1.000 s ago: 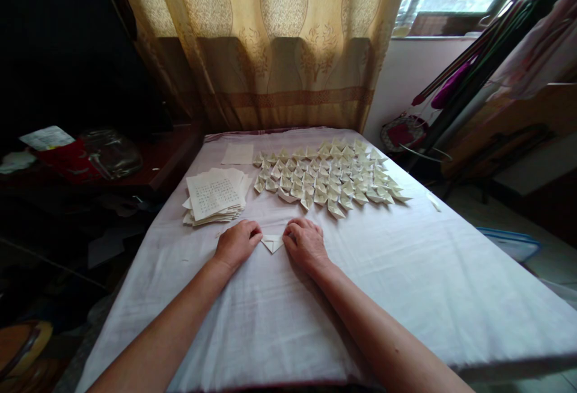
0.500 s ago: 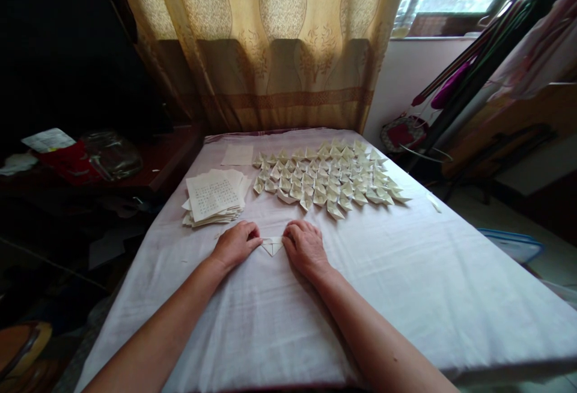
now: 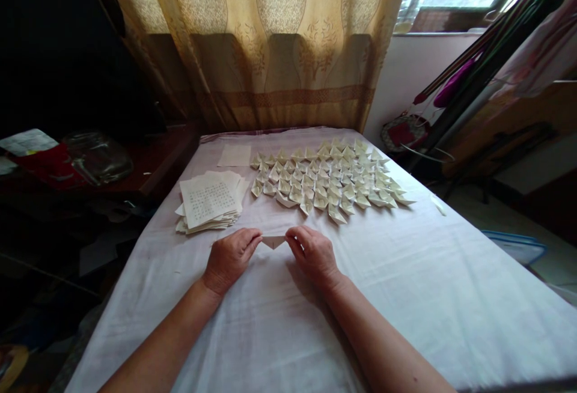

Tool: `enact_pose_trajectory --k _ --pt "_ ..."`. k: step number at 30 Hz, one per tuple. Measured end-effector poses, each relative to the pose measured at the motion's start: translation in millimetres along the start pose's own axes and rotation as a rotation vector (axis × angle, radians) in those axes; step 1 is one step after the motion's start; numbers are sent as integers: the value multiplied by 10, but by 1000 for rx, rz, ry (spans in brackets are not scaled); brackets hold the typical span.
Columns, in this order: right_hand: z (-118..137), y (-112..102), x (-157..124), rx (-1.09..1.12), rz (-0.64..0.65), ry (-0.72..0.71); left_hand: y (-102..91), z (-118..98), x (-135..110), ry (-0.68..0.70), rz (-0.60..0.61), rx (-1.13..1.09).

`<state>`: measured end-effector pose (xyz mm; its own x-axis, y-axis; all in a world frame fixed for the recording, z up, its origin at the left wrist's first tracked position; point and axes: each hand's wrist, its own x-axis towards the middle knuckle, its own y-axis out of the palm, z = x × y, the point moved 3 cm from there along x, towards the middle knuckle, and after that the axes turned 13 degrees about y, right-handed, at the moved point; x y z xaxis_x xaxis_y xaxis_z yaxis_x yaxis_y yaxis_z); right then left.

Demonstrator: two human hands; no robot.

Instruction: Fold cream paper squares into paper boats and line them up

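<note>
A small piece of folded paper [image 3: 273, 241], shaped like a triangle with its tip pointing down toward me, is stretched between my hands. My left hand [image 3: 231, 259] pinches its left corner between thumb and fingers. On the other side, my right hand [image 3: 314, 255] pinches the right corner the same way. Beyond my left hand lies a stack of paper sheets [image 3: 210, 201], the top one covered in handwriting-like marks. Rows of several folded paper boats [image 3: 322, 179] stand behind my right hand.
A single paper sheet [image 3: 235, 155] lies behind the stack on the white tablecloth [image 3: 406, 297]. At the right edge is a small pale strip [image 3: 437, 205]. A dark side table with a clear jar [image 3: 99, 157] stands left. A patterned curtain [image 3: 282, 68] hangs behind.
Both hands have changed their grip on the folded paper, which now seems tilted and shows a plainer face. My view has shifted slightly.
</note>
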<state>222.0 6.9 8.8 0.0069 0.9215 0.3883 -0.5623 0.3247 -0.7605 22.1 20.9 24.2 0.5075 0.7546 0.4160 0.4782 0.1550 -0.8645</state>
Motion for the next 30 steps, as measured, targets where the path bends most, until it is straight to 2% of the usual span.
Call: enact_pose_trajectory --k 3,7,14,20,30 --pt "11 -23 7 -33 -29 -34 31 22 -4 64 -14 52" --pt "-1 -5 -4 -30 -19 -23 77 10 -52 60 -8 56" --pt "-18 34 -38 185 6 51 99 4 -119 -54 -113 -120" --pt "10 4 -47 237 -23 57 112 19 -166 -98 -172 -177" --pt "8 51 -71 258 -41 72 125 44 -174 -207 -126 -224"
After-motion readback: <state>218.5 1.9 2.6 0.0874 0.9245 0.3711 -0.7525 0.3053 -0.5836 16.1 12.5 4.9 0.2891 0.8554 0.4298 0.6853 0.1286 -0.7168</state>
